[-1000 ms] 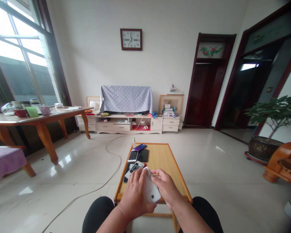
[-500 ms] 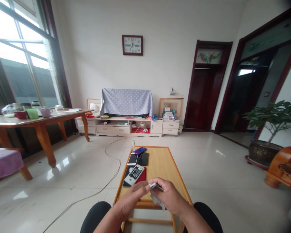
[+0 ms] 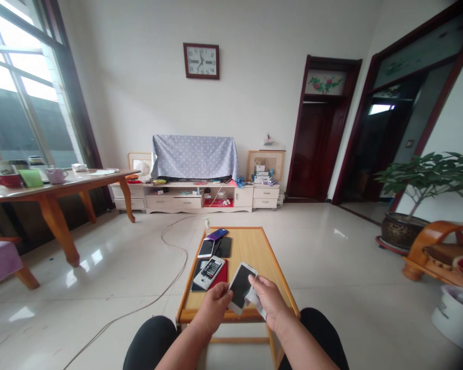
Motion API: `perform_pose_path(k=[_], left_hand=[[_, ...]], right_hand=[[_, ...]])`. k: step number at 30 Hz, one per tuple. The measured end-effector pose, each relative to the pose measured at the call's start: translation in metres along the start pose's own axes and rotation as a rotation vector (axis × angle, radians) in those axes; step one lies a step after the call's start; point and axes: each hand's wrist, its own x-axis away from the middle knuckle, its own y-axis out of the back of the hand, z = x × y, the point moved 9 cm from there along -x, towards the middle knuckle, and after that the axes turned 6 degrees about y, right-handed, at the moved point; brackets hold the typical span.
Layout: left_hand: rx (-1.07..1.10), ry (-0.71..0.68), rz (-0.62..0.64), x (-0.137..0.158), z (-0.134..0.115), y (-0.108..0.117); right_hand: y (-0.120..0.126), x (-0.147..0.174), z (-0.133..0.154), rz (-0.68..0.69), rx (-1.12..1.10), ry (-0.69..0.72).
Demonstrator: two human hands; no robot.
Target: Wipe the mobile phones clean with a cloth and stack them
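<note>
A white smartphone (image 3: 242,285) with a dark screen is held tilted over the near end of the small wooden table (image 3: 250,252). My left hand (image 3: 212,310) pinches its lower left edge between thumb and fingers. On the other side, my right hand (image 3: 272,303) is closed on a pale grey cloth (image 3: 256,302), its thumb at the phone's right edge. Beyond my left hand, a white phone with its back off (image 3: 209,272) rests on a red item (image 3: 220,275) and a dark device. Farther back lie a purple-blue phone (image 3: 218,234), a white-framed phone (image 3: 206,248) and a black one (image 3: 224,247).
A pump bottle (image 3: 207,225) stands at the table's far left corner. A cable (image 3: 139,310) runs over the tiled floor at left. To the right are a white bucket (image 3: 456,316), a wooden armchair (image 3: 428,252) and a potted plant (image 3: 403,231). My knees flank the table.
My hands were close together around a mostly hidden item and the cloth. Now they are farther apart, and the phone's screen side shows between them. The view has shifted slightly right.
</note>
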Motion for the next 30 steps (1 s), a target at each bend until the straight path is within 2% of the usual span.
perform_pose_path(k=[5,8,15,20,25,30], left_hand=[[-0.147,0.028,-0.242,-0.023,0.023,0.015],[-0.207,0.053,-0.289,-0.042,0.035,0.015],[-0.385,0.115,-0.297,-0.077,0.053,-0.002],[-0.542,0.143,-0.288,-0.089,0.051,-0.004],[-0.736,0.123,-0.294,-0.092,0.037,-0.003],[-0.896,0.106,-0.305,-0.078,0.029,-0.009]], right_hand=[[0.061,-0.018,-0.032,-0.29,0.112,-0.001],[0.081,-0.024,-0.04,-0.338,0.108,0.012],[0.094,-0.033,-0.058,-0.333,0.09,-0.006],[0.105,-0.038,-0.064,-0.356,0.164,0.026],[0.106,-0.039,-0.062,-0.365,0.221,0.074],[0.098,-0.045,-0.065,-0.317,0.185,0.114]])
